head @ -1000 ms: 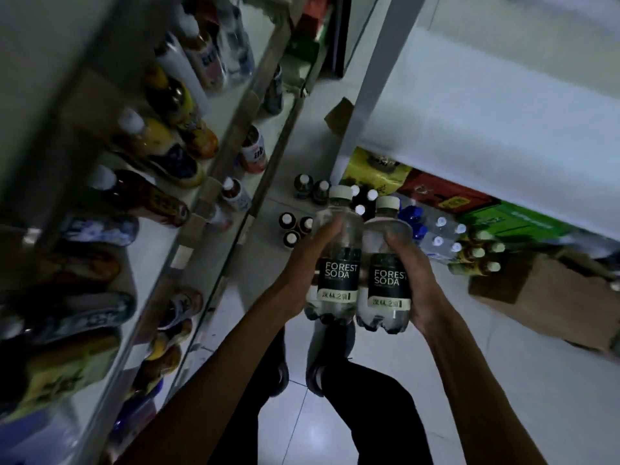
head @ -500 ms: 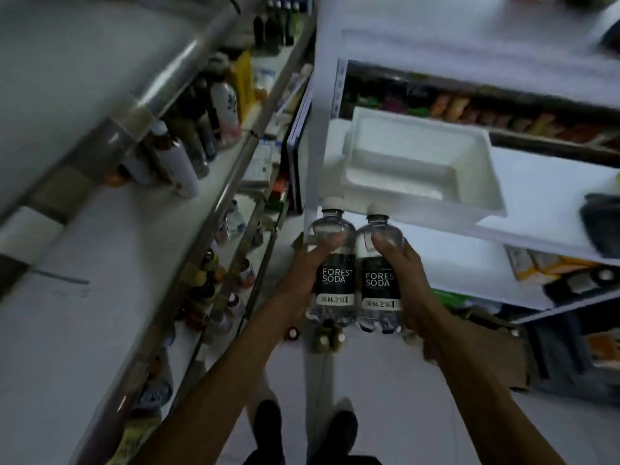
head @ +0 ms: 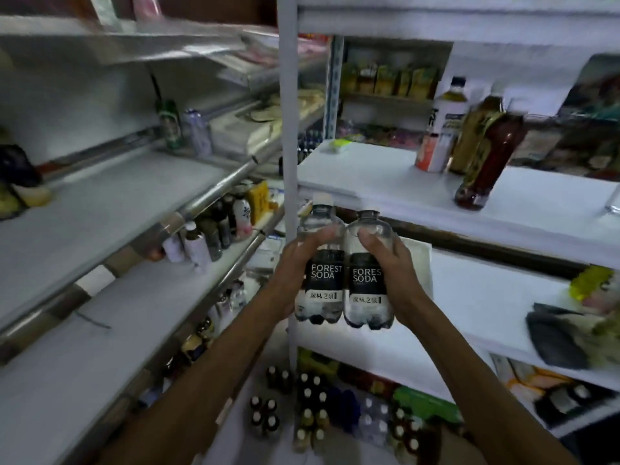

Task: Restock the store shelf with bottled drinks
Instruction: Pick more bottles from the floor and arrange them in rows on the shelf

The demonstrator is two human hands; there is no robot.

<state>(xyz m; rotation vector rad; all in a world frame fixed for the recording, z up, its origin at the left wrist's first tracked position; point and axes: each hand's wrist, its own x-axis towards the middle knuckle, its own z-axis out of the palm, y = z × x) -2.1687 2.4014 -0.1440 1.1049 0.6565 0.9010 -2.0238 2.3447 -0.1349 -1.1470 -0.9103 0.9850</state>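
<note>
Two clear soda bottles with black "Forest Soda" labels are held side by side at chest height. My left hand [head: 295, 263] grips the left soda bottle [head: 322, 273], which has a white cap. My right hand [head: 392, 263] grips the right soda bottle [head: 367, 280]. Both bottles stand upright and touch each other, in front of a white upright post. A white shelf [head: 385, 182] runs just above and behind them to the right, with a dark tea bottle [head: 486, 156] and a few other bottles standing on it.
The grey metal shelves [head: 100, 213] on the left carry scattered bottles. The white post [head: 288, 112] divides the two racks. A lower white shelf [head: 486, 297] holds a dark cloth and packets. Several packs of bottles [head: 312, 414] stand on the floor below.
The view has swung up from the floor to the shelves. Both hands have lifted the two soda bottles together, now level with the middle white shelf.
</note>
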